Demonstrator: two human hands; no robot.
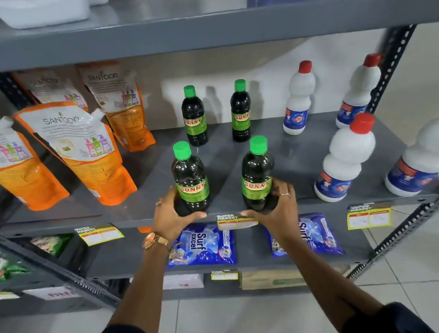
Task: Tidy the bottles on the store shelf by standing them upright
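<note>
Grey metal shelf (306,154) with perforated uprights, seen from above and in front; it carries every item listed here. At left, four orange-and-white Santoor refill pouches (76,151) lean back in two rows. At right, four white bottles with red caps (345,158) stand upright, two near the front edge and two toward the rear wall. In the middle, four dark Sunny bottles with green caps stand upright in a square: the rear pair (194,116) are well back and apart from each other, untouched. My left hand (172,214) is wrapped around the base of the front left Sunny bottle (190,177), thumb across the front below the label, fingers behind; a gold watch (154,241) sits on that wrist. My right hand (277,209) grips the base of the front right Sunny bottle (257,176) in mirror fashion, with a ring on one finger. Both front bottles rest at the shelf's front edge, side by side but apart. Two blue Surf Excel packets (205,246) lie on the shelf below, behind my wrists. Yellow price tags (368,217) hang from the shelf lip
</note>
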